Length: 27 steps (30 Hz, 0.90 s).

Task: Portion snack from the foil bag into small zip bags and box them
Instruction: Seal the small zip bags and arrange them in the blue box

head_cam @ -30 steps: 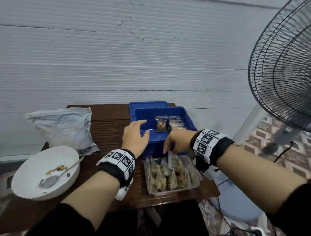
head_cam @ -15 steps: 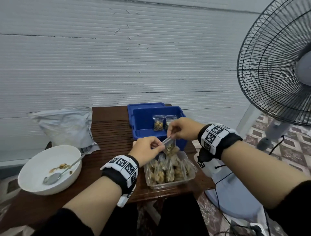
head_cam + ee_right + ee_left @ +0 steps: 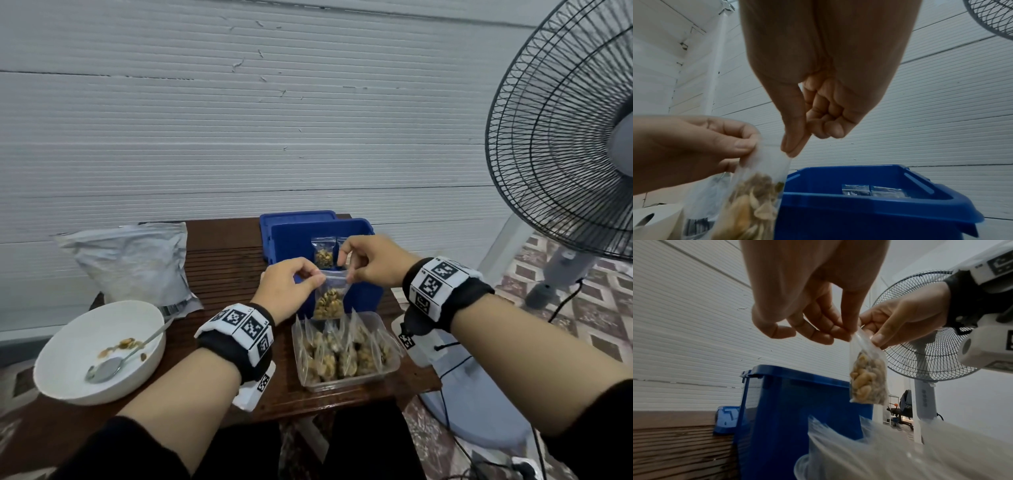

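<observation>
1. Ribbed white wall panels back a small dark wooden table, and just above its front right part hangs the small zip bag, partly filled with snack, held in the air in front of the blue box
2. Left hand pinches the bag's top left corner between thumb and fingertips; right hand pinches the top right corner the same way, its other fingers curled in. Holding both ends of the strip keeps the mouth taut and the snack settled at the bottom, so I judge they are pressing the zip closed
3. Directly below the held bag sits a clear tray packed with upright filled bags, right at the table's front edge; it looks like the holding spot before boxing
4. Behind the held bag the blue box stands open, two filled bags leaning against its far wall. Much of its inside is hidden by the hands, but there appears to be room in front of those two
5. Behind the box lies what looks like its blue lid, against the wall
6. Left of the box the foil bag rests at the wall, and nearer the front a white bowl with a spoon and a few snack scraps, well apart from the hands
7. Right of the box the table ends almost at once; a standing fan is close on that side, so the open path runs straight forward over the box's near rim
</observation>
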Available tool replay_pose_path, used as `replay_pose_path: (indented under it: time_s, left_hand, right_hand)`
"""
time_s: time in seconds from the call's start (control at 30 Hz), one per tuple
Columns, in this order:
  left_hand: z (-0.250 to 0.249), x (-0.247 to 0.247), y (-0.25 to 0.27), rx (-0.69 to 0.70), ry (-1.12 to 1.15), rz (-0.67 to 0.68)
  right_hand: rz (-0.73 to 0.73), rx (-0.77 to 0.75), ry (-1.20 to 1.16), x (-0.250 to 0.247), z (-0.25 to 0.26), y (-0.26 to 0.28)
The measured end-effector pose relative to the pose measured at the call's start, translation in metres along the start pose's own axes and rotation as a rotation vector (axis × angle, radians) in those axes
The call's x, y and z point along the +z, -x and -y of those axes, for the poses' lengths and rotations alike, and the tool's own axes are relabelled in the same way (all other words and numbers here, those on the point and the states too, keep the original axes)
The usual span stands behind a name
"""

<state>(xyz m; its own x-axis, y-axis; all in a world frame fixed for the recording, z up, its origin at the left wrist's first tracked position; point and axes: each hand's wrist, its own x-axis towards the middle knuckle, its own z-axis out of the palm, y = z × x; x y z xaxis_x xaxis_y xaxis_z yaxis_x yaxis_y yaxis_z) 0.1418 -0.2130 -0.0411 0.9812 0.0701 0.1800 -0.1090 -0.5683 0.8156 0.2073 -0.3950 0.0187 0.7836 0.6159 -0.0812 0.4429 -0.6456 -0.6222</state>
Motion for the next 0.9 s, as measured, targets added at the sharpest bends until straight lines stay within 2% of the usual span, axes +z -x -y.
replay_pose_path:
  time_s: [0.13, 0.4, 0.7, 0.9]
  left_hand:
    - [0.001, 0.0, 0.001, 0.003, 0.06, 0.03]
    - [0.005, -0.002, -0.003, 0.027, -0.022, 0.0]
    - [0.001, -0.009, -0.001, -0.031, 0.075, -0.008]
    - [0.009, -0.012, -0.005, -0.048, 0.002, 0.005]
  right_hand:
    - [-0.014, -0.024, -0.047, 0.003, -0.002, -0.005]
    - [-0.033, -0.045, -0.102, 0.009, -0.002, -0.007]
    - [-0.021, -0.055, -0.098, 0.003, 0.001, -0.009]
    - [-0.035, -0.057, -0.099, 0.005, 0.0, -0.008]
